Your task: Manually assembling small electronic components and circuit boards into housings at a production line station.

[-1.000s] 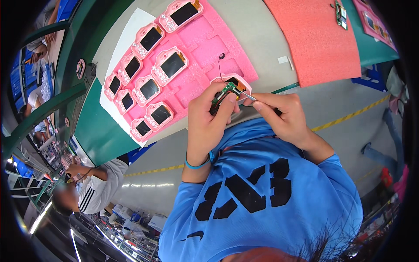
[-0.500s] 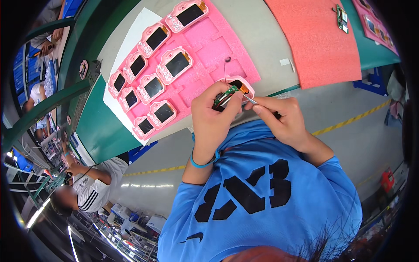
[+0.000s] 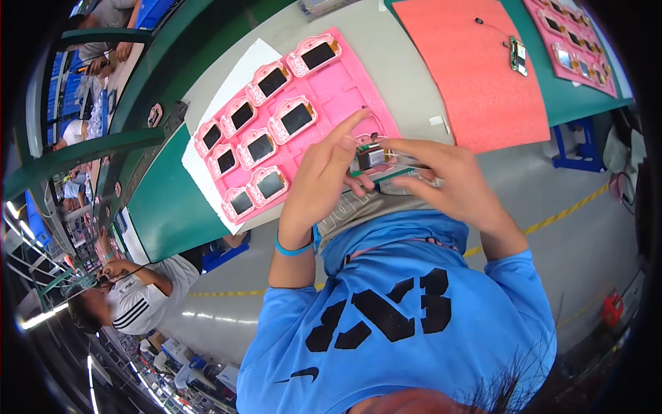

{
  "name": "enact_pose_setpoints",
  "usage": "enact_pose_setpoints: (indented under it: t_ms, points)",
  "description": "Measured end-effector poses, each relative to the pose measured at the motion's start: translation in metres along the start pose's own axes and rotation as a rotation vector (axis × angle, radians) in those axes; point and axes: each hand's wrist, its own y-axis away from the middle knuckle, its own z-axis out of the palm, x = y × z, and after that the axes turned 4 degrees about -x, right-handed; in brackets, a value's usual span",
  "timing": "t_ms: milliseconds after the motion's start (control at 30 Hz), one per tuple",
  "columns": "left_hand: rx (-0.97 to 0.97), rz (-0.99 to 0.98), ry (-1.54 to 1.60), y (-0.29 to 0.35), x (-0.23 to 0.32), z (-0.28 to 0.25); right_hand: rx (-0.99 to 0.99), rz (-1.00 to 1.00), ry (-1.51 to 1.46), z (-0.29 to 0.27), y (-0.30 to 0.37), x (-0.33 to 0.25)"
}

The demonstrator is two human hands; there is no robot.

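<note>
A small green circuit board (image 3: 372, 157) with a dark and silvery block on it is held up between my hands, at the near edge of the table. My left hand (image 3: 321, 179) grips its left side, with the index finger stretched out above. By that fingertip is a small black round part (image 3: 365, 108). My right hand (image 3: 452, 179) is closed on a thin metal tool that looks like tweezers (image 3: 408, 163), and its index fingertip reaches the board's right side. Pink plastic shows behind the board, mostly hidden.
To the left, a pink foam tray (image 3: 345, 86) holds several pink camera-shaped housings (image 3: 293, 119) with dark screens. An orange foam mat (image 3: 476, 90) bears another circuit board (image 3: 517, 56) with a wired black part. Another filled pink tray (image 3: 576, 52) stands far right. A person (image 3: 152, 290) works at left.
The board has been turned so its block faces up. My left index finger has straightened, and my right hand's index finger has stretched out to the board. The whole view has shifted slightly.
</note>
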Motion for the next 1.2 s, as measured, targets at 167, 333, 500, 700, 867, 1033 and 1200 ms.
enact_pose_setpoints:
  t_ms: [167,333,500,700,867,1033,1200]
  points:
    - [0.061,0.099,0.022,0.019,-0.010,-0.005,-0.113,-0.148,0.292,0.016,-0.032,0.013]
    - [0.366,0.336,-0.384,0.033,-0.048,-0.010,-0.220,-0.203,0.521,0.012,-0.042,0.009]
    - [0.536,0.600,-0.821,0.025,-0.089,-0.001,-0.345,-0.263,0.650,0.014,-0.044,0.001]
    - [0.586,0.599,-0.636,0.020,-0.108,-0.002,-0.382,-0.301,0.736,0.019,-0.047,-0.002]
    - [0.627,0.712,-0.674,0.014,-0.113,-0.002,-0.338,-0.269,0.741,0.029,-0.046,0.007]
    - [0.631,0.670,-0.616,0.016,-0.105,-0.004,-0.273,-0.126,0.493,0.030,-0.052,0.010]
    - [0.549,0.519,-0.447,0.030,-0.094,-0.012,-0.216,0.045,0.100,0.003,-0.056,0.001]
